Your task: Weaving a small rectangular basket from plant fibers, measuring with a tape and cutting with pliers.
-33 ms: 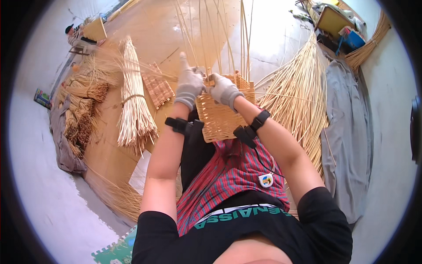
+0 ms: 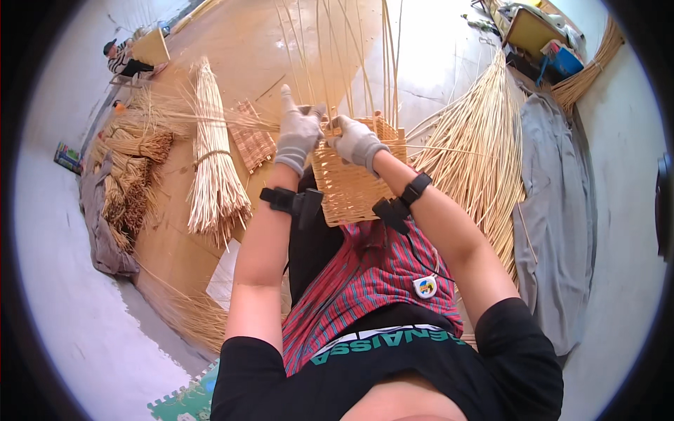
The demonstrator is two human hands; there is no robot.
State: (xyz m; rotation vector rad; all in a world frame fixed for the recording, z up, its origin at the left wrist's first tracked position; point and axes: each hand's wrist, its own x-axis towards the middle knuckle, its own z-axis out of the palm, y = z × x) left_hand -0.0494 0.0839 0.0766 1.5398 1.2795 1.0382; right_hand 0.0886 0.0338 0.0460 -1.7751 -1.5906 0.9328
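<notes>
A woven wicker basket [image 2: 354, 186] rests against my lap, with several long upright stakes [image 2: 349, 67] rising from its far rim. My right hand [image 2: 356, 142], in a pale knit glove, closes on the basket's far left corner, its fingertips at the rim. Beside it, my gloved left hand [image 2: 298, 132] has its thumb stretched up and its other fingers curled at the same corner. Thin wicker strands [image 2: 242, 121] trail leftward from the left hand; its palm side is hidden.
A tied wicker bundle [image 2: 210, 151] and a flat woven panel [image 2: 251, 137] lie left. Darker bundles [image 2: 133, 168] line the left wall. Loose wicker [image 2: 470, 147] fans out at right beside a grey cloth [image 2: 558, 217]. Another person [image 2: 126, 57] sits far left.
My left hand has shifted slightly left, away from the basket corner. The trailing strands, blurred before, now look sharper. The far person has changed posture.
</notes>
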